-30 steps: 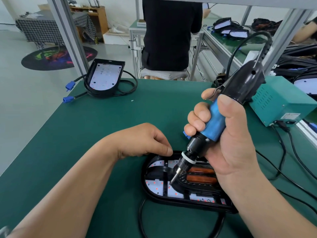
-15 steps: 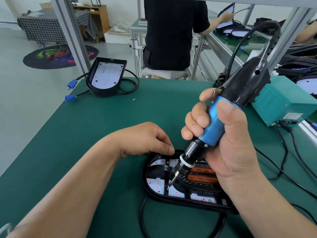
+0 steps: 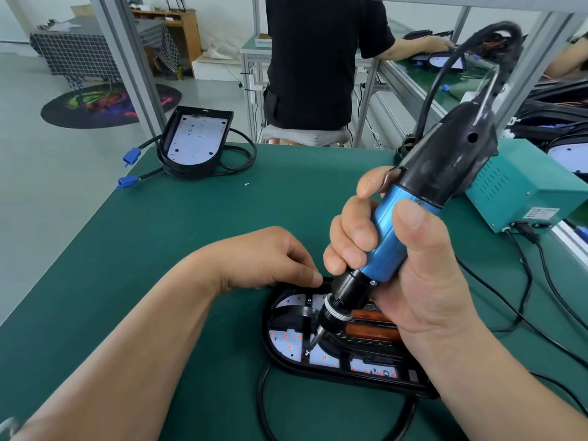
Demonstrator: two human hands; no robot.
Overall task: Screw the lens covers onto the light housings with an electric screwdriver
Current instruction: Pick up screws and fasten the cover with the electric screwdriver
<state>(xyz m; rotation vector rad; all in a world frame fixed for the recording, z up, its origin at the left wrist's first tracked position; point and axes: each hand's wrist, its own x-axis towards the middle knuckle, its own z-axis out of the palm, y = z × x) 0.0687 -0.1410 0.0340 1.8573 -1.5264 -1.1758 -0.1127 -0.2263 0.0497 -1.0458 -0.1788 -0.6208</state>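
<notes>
Screwdriver [image 3: 391,246] in right hand [image 3: 426,300]; label [image 3: 540,214] on teal box [image 3: 509,183] unreadably small.

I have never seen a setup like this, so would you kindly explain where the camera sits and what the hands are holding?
There is no machine here: a person works with bare hands, and the single camera sits on their head, looking down. The right hand grips an electric screwdriver, blue with a black top, its tip down inside a black light housing on the green table. The left hand rests with curled fingers at that housing's far edge; whether it holds anything is hidden. Farther back lie a second housing with cables and a green power box. Another person is at the next bench.
</notes>
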